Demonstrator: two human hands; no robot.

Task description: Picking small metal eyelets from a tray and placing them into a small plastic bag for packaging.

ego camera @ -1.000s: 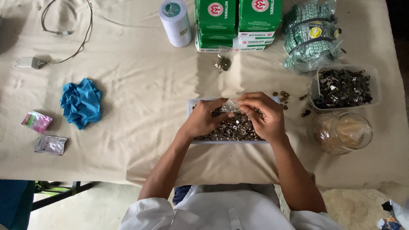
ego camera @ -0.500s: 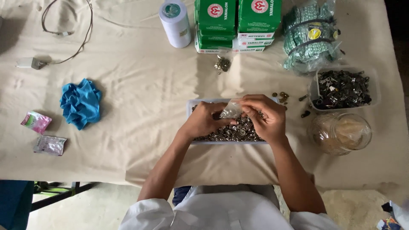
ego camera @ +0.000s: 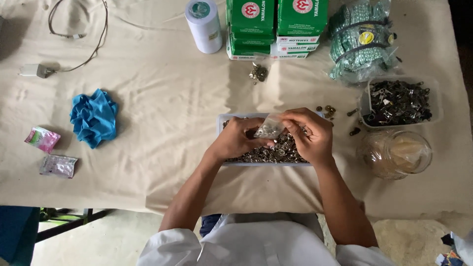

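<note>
While I hold the small clear plastic bag (ego camera: 269, 130) above the far edge of the shallow tray (ego camera: 220, 123), my left hand (ego camera: 237, 139) pinches its lower left corner and my right hand (ego camera: 309, 135) pinches its upper right edge, fingers pressed together on the film. Whether the mouth is open I cannot tell. Directly beneath lie the small silvery metal pieces (ego camera: 276, 152), heaped in the tray.

Judgement: the bag should stay over the tray so any dropped piece lands back in the heap; the grip should be light, as thin film creases and slips.

Loose pieces (ego camera: 327, 110) lie on the cloth at 2 o'clock of the bag. A clear tub of dark metal parts (ego camera: 400, 101) sits at 3 o'clock, a glass jar (ego camera: 395, 153) at 4 o'clock. Green boxes (ego camera: 276, 24) stand at 12 o'clock, a blue cloth (ego camera: 93, 117) at 9 o'clock.
</note>
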